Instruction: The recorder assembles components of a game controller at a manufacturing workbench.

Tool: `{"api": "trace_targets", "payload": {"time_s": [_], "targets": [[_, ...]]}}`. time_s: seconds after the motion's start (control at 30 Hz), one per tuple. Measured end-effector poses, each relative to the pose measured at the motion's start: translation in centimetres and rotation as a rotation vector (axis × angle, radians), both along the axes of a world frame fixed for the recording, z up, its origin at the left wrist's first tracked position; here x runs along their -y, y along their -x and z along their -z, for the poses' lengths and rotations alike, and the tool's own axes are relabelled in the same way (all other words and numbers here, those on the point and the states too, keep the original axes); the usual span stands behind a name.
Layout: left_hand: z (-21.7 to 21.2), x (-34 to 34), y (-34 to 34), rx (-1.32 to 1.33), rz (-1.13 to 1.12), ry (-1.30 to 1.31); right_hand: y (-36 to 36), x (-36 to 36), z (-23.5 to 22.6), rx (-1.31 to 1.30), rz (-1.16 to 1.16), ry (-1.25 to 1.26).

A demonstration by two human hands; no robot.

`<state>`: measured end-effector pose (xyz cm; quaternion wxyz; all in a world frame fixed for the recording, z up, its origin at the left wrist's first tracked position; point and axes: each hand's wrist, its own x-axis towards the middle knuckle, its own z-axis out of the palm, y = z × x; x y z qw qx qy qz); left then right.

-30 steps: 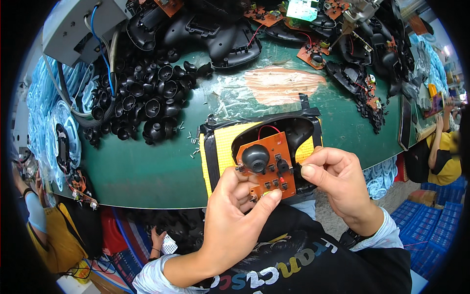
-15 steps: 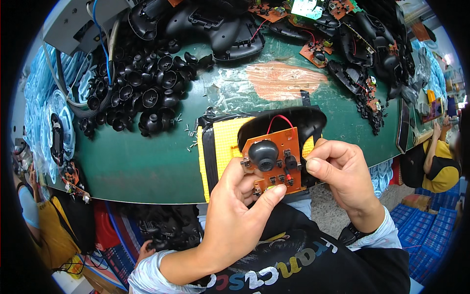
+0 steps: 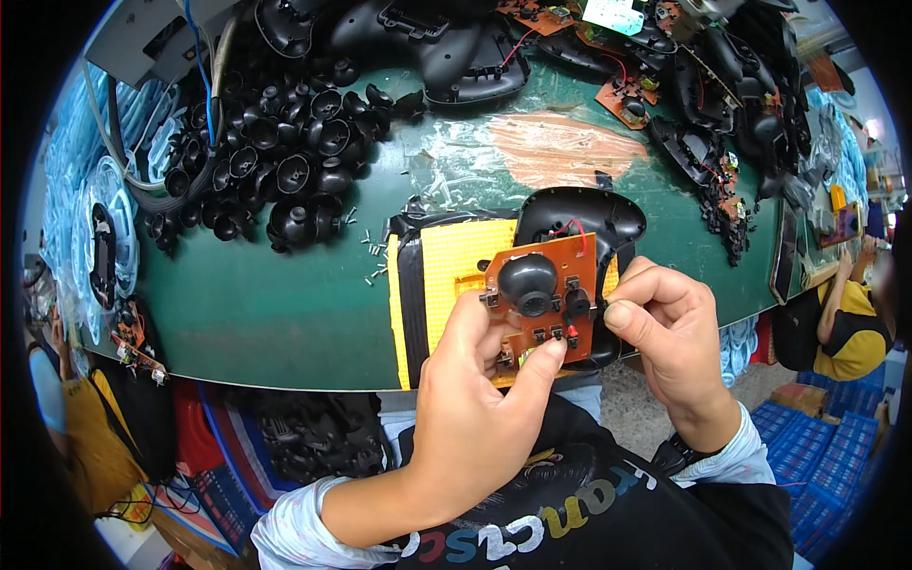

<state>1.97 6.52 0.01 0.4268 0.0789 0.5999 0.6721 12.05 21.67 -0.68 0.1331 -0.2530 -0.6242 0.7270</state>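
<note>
My left hand [image 3: 465, 413] holds an orange-brown circuit board [image 3: 581, 261] by its left and lower edges, thumb in front and fingers behind. A black mushroom-shaped thumbstick cap [image 3: 527, 282] sits on the board, with small buttons and a red part below it. Behind the board lies a black game controller shell half [image 3: 608, 211], and red wire [image 3: 576, 226] curves up between them. Close by the board's right edge, my right hand [image 3: 676, 342] has thumb and forefinger pinched together; whatever is between them is hidden.
A yellow pad with black tape [image 3: 446, 252] lies beneath the shell. Loose thumbstick caps [image 3: 290, 176] pile up at left, near scattered screws [image 3: 375, 256]. Controller shells [image 3: 470, 66] and boards crowd the far side and right. Other people sit at both sides.
The board and both hands have shifted slightly right in view. The shell behind has turned and shows more of its upper right. My right thumb and forefinger remain pinched.
</note>
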Motion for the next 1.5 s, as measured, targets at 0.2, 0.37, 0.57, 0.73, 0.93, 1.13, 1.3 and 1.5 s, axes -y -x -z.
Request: {"api": "trace_targets", "payload": {"time_s": [0.2, 0.37, 0.57, 0.73, 0.93, 1.13, 1.3, 1.5], "targets": [[0.0, -0.7, 0.2, -0.164, -0.018, 0.021, 0.3, 0.6, 0.1, -0.039, 0.08, -0.035], [0.0, -0.6, 0.5, -0.315, 0.034, 0.091, 0.4, 1.1, 0.3, -0.086, 0.131, -0.072], [-2.2, -0.2, 5.9, -0.019, 0.403, 0.14, -0.6, -3.7, -1.7, 0.065, -0.171, -0.768], [-1.1, -0.6, 7.4, -0.216, 0.609, 0.15, 2.2, -4.9, -2.2, -0.16, -0.555, -1.074], [0.3, -0.9, 7.5, -0.255, 0.539, -0.048, 3.7, -4.7, -1.3, -0.304, -0.564, -1.029], [-0.3, -0.8, 8.1, -0.283, 0.668, -0.025, 3.5, -4.5, -1.8, -0.281, -0.507, -1.004], [-2.9, -1.7, 9.4, -0.387, 0.779, -0.002, 4.4, -6.9, -2.0, -0.312, -0.571, -0.628], [-0.5, 1.3, 7.2, -0.808, 0.357, 0.03, 2.5, -5.6, 0.1, -0.306, -0.213, -0.079]]}}
